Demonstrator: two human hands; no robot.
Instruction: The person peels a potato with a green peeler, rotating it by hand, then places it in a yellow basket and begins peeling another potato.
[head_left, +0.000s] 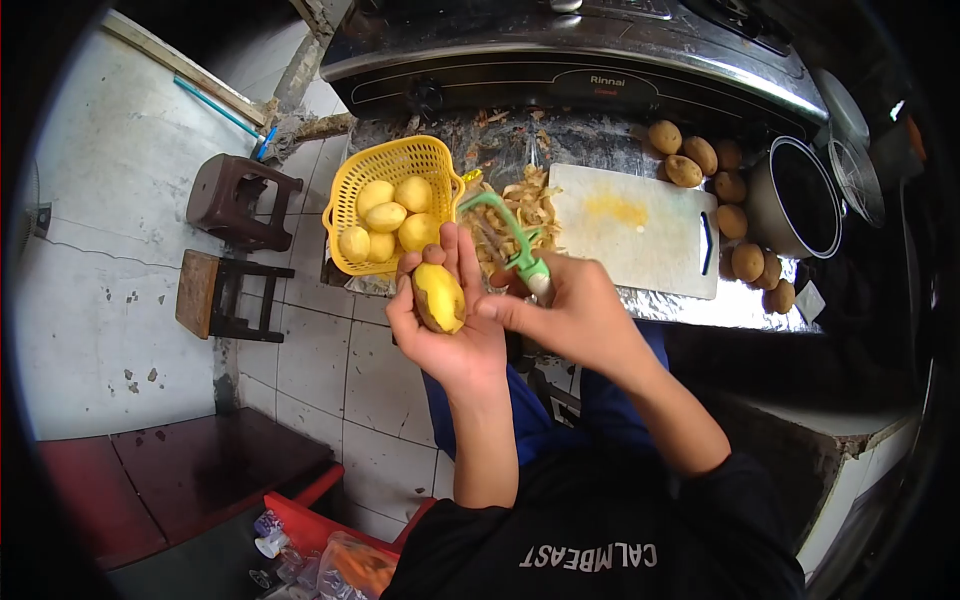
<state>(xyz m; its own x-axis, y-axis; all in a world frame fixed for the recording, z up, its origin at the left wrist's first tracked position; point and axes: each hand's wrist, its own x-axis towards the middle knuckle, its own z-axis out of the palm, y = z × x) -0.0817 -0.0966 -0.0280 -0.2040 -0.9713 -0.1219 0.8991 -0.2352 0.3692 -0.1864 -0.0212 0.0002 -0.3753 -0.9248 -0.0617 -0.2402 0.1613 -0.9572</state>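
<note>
Potato (439, 297) cupped in left hand (455, 340) off front edge of counter (745, 308), mid-peel, peeler (515, 240) pinched in right hand (575, 315), probably needs turning to reach leftover skin.

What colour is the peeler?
Green; head view shows the peeler in the right hand, by the potato in the left hand.

Yellow plastic basket (395, 165), glossy metal stove (560, 60)

The left hand (450, 335) covers the back of the potato (438, 297). The right hand (572, 315) hides the peeler (512, 238) handle, and the blade is too small to make out. The top edge cuts off the stove (560, 70). At bottom centre, the contents of the red bin (335, 528) are blurred.
</note>
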